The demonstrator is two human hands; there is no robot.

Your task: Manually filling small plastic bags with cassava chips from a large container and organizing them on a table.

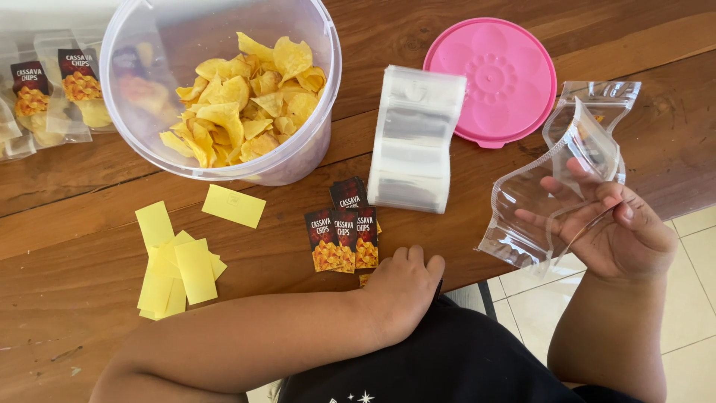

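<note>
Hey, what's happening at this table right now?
A person sits at a wooden table. The right hand holds up a clear empty zip bag, fingers inside its opening. The left hand rests on the table edge beside small dark printed labels. A clear tub of yellow chips, a stack of empty bags, a pink lid, yellow paper slips and filled bags lie about.

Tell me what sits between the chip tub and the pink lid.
In the head view, a stack of clear bags lies between the chip tub and the pink lid.
</note>
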